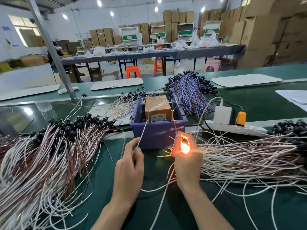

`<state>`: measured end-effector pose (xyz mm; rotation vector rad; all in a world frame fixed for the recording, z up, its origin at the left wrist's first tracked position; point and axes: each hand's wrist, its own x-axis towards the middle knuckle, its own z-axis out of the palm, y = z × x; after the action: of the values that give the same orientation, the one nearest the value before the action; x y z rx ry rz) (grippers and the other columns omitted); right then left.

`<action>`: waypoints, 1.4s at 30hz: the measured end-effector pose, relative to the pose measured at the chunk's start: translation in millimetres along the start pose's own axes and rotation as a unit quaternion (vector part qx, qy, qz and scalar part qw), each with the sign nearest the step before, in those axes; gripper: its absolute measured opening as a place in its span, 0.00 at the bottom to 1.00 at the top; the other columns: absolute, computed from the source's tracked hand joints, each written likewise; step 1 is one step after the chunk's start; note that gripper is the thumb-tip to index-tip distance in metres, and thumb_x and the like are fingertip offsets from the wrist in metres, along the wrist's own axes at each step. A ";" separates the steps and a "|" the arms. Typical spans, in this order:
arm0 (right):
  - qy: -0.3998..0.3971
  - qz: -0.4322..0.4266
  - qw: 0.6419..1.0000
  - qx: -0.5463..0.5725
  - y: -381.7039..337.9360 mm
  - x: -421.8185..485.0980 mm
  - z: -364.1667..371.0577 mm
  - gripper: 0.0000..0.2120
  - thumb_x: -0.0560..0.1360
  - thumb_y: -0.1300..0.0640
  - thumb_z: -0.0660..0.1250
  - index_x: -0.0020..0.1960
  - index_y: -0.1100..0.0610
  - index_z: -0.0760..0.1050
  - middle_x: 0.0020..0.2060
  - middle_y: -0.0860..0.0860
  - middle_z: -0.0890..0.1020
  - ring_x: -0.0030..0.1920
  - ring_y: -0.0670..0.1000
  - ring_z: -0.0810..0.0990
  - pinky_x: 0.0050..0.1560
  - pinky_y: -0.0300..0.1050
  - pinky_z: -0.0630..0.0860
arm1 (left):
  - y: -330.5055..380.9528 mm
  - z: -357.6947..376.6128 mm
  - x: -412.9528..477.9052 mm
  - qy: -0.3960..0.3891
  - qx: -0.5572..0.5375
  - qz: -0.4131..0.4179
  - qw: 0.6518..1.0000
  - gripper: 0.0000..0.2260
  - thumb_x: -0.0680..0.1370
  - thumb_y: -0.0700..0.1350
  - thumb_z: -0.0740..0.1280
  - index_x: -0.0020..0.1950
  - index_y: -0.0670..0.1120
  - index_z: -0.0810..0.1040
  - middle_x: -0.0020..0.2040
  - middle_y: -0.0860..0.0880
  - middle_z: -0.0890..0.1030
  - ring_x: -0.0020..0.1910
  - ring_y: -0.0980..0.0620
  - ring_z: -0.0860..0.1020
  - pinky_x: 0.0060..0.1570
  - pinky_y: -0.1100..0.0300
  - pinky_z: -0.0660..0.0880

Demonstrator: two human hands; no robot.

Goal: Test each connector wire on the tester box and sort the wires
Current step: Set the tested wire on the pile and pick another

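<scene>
Glowing orange, the connector wire (184, 146) is clamped in the right hand (188, 165), left hand (129, 168) pinching its white lead (142, 132).

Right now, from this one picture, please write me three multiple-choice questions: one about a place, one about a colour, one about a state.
1. Where does the orange-brown rectangular tester box stand?
A. inside the purple plastic bin
B. on a cardboard carton
C. on an orange stool

2. What colour is the rounded plastic plug on the long white plastic power strip?
A. green
B. yellow-orange
C. black

3. The small lamp in the grip of the right hand is:
A. dark
B. glowing orange
C. lying on the table

Answers:
1 A, the bin walls surround the box.
2 B, its body shows yellow-orange.
3 B, bright orange light shines from it.
</scene>
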<state>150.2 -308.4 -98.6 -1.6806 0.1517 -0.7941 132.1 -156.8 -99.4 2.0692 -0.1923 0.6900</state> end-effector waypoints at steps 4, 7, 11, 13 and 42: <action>-0.017 0.013 1.000 0.009 0.8 1.1 -1.7 0.04 0.82 0.46 0.62 0.52 0.40 0.76 0.32 0.42 0.81 0.32 0.43 0.80 0.34 0.31 0.72 | 0.9 -1.1 1.2 0.022 -0.022 -0.027 0.999 0.13 0.83 0.50 0.57 0.60 0.69 0.69 0.28 0.50 0.73 0.23 0.56 0.66 0.24 0.57 0.65; -0.031 0.017 0.999 0.025 -2.4 -1.8 -4.8 0.05 0.82 0.47 0.62 0.51 0.41 0.76 0.30 0.45 0.81 0.30 0.44 0.79 0.33 0.32 0.71 | -4.0 -3.9 4.0 0.068 -0.040 -0.082 0.994 0.11 0.84 0.48 0.57 0.63 0.63 0.69 0.33 0.52 0.80 0.24 0.57 0.72 0.25 0.61 0.69; -0.054 0.014 0.998 0.040 -5.5 -8.6 -11.0 0.06 0.81 0.45 0.62 0.51 0.41 0.77 0.29 0.47 0.82 0.28 0.44 0.77 0.32 0.34 0.71 | -11.3 -7.4 7.6 0.095 -0.054 -0.168 0.980 0.12 0.85 0.48 0.56 0.68 0.56 0.69 0.37 0.51 0.83 0.33 0.57 0.78 0.36 0.58 0.73; -0.066 0.014 0.997 0.036 -6.6 -11.6 -15.3 0.06 0.81 0.44 0.61 0.51 0.40 0.77 0.30 0.47 0.83 0.26 0.43 0.76 0.30 0.34 0.69 | -8.9 -8.9 7.2 0.094 -0.037 -0.196 0.975 0.17 0.85 0.48 0.56 0.74 0.53 0.65 0.55 0.51 0.82 0.49 0.59 0.79 0.49 0.56 0.74; 0.189 0.053 0.918 0.345 -104.7 85.2 -158.0 0.15 0.86 0.48 0.55 0.51 0.53 0.77 0.24 0.46 0.68 0.21 0.44 0.60 0.20 0.37 0.59 | 133.7 76.9 1.6 -0.176 0.136 0.378 0.899 0.15 0.84 0.52 0.55 0.52 0.52 0.81 0.45 0.59 0.84 0.41 0.60 0.81 0.43 0.65 0.76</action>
<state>91.5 -450.9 40.8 -0.8374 0.2006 -0.9466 112.3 -295.2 -34.0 2.3675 -1.2164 0.8133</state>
